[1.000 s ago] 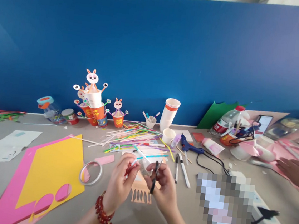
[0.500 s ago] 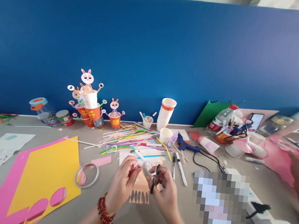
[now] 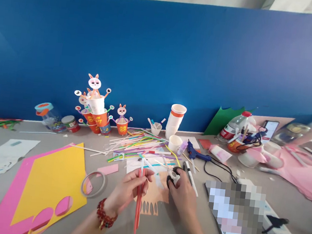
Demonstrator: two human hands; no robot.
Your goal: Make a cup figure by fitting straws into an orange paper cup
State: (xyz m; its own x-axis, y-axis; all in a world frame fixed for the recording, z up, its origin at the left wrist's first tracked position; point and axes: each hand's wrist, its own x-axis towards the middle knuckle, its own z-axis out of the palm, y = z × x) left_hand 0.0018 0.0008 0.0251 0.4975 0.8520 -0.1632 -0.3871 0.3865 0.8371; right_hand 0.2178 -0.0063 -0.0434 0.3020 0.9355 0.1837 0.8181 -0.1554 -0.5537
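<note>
My left hand [image 3: 134, 185] is closed around thin red straws [image 3: 137, 212] that stand upright, their pale upper end rising above my fingers. To its right, my right hand [image 3: 182, 193] grips small scissors [image 3: 174, 174] with black loops and a clear middle part. Just above the tabletop, the blades point away from me and are hard to make out. Between and beneath my hands lies a peach sheet [image 3: 161, 192] with a row of leaf-shaped cutouts along its near edge. A pile of coloured straws [image 3: 130, 144] spreads beyond my hands.
Yellow card [image 3: 55, 180] and a tape roll [image 3: 83, 187] lie left. Rabbit-decorated paper cups [image 3: 99, 120] and stacked white cups [image 3: 174, 124] stand near the blue partition [image 3: 162, 65]. A blue glue gun [image 3: 197, 153], markers [image 3: 192, 179] and a power strip [image 3: 278, 228] lie right.
My left hand has turned, so the red straws now show upright in it. My right hand has moved right with the scissors, away from my left. At far right, another person's arm has drawn back.
</note>
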